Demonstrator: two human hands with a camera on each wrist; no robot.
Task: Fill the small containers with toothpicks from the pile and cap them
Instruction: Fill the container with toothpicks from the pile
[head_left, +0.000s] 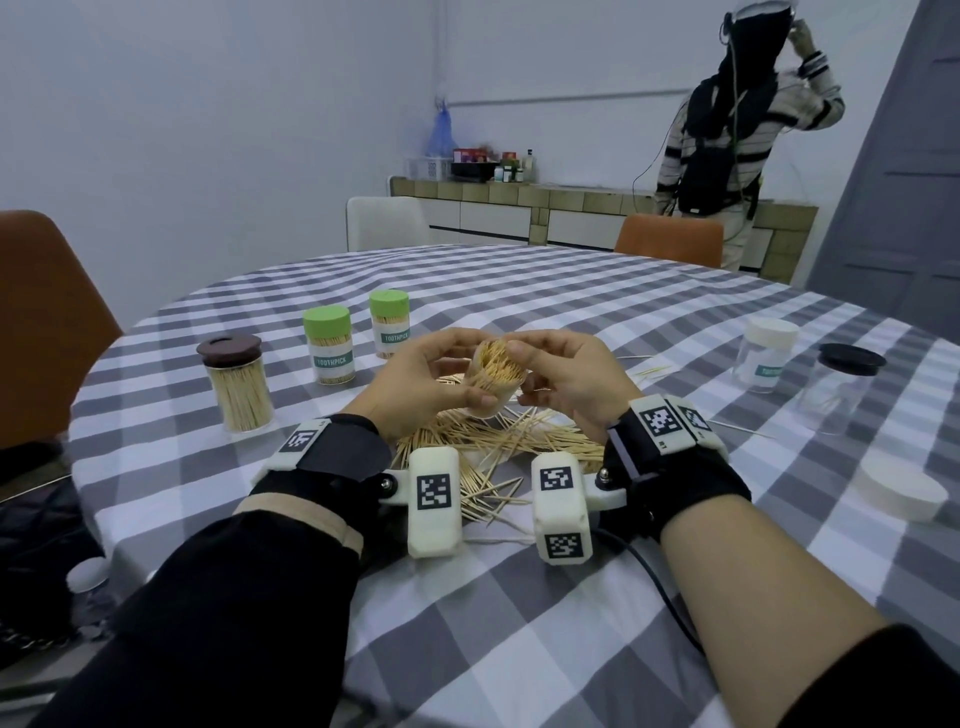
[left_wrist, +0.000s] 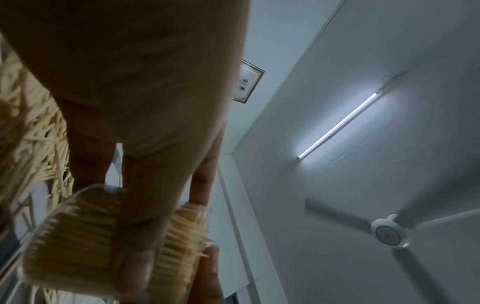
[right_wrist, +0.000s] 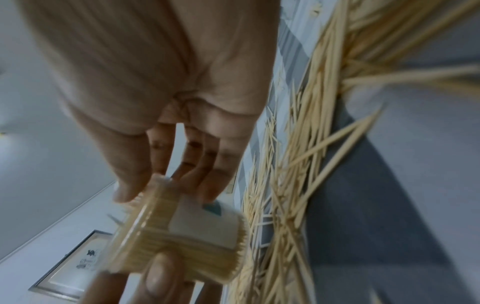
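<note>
Above the toothpick pile (head_left: 498, 441) on the desk (head_left: 519, 597), left hand (head_left: 421, 379) and right hand (head_left: 576, 379) fingers both grasp a full, uncapped toothpick container (head_left: 493, 379).

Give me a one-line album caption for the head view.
Both hands hold a toothpick-packed container above the loose pile.

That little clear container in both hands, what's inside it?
The clear container, held by the left hand and right hand, is packed with toothpicks, tips reaching its open mouth. Fingers and its label hide part of the bundle.
</note>
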